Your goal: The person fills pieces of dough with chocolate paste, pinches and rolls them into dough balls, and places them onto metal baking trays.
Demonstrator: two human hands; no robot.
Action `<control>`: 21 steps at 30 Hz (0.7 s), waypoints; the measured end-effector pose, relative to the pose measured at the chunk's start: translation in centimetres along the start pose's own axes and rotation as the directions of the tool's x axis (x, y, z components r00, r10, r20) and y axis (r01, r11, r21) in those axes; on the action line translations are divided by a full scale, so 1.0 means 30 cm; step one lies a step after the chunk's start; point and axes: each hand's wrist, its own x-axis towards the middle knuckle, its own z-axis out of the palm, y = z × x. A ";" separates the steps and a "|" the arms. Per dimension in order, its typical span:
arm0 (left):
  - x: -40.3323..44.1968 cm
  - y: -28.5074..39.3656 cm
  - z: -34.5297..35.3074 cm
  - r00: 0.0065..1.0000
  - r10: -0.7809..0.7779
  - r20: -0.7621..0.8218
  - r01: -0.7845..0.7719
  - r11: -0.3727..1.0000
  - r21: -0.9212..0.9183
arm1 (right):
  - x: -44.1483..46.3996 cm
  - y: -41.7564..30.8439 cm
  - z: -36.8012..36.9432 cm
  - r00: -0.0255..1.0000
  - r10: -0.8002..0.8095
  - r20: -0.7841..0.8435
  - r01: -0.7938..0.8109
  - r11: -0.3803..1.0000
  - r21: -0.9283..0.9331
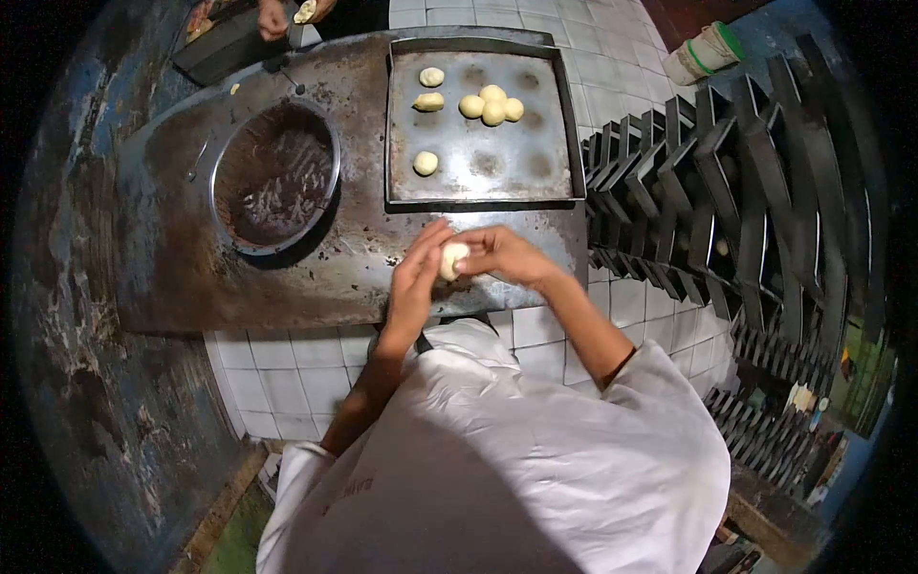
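Observation:
Just in front of the tray, a pale yellow dough ball (453,260) is held between my two hands above the table. My left hand (413,280) cups it from the left, with the fingers pointing away from me. From the right, my right hand (509,255) presses thumb and fingers against it. The metal baking tray (478,196) lies beyond my hands. On its right half several smooth dough balls (492,94) sit clustered. Along the tray's left side are a round dough piece (432,77), an elongated dough piece (428,101) and a dough ball (426,163).
A metal bowl (334,182) smeared inside with dark brown paste stands left on the worn table (163,249). Stacked metal trays (727,191) rise close to the right. Another person's hand (273,19) works at the far left. A white bucket (703,53) stands at back right.

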 end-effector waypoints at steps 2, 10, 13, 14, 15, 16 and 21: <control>-0.020 -0.051 -0.040 0.983 -0.087 -0.163 0.081 0.996 -0.041 | 0.063 -0.062 -0.147 0.993 -0.042 -0.110 0.011 0.963 -0.270; -0.273 -0.159 -0.288 0.771 -0.169 -0.615 0.274 0.958 0.081 | 0.373 0.254 -0.704 0.872 -0.483 0.077 0.059 -0.053 -0.997; -0.383 -0.207 -0.324 0.646 -0.203 -0.736 0.262 0.964 -0.037 | 0.409 0.146 -0.727 0.920 -0.378 0.109 0.112 -0.013 -0.994; -0.406 -0.221 -0.323 0.641 -0.208 -0.739 0.264 0.964 -0.042 | 0.438 0.134 -0.728 0.921 -0.372 0.113 0.116 -0.015 -0.993; -0.425 -0.231 -0.320 0.610 -0.232 -0.758 0.260 0.962 -0.084 | 0.482 0.128 -0.710 0.877 -0.471 0.091 0.133 0.056 -0.990; -0.425 -0.231 -0.315 0.579 -0.254 -0.775 0.255 0.959 -0.124 | 0.530 0.130 -0.692 0.823 -0.565 0.058 0.156 0.126 -0.980; -0.394 -0.219 -0.299 0.589 -0.222 -0.777 0.287 0.956 -0.057 | 0.614 0.204 -0.629 0.882 -0.459 0.102 0.044 -0.135 -0.990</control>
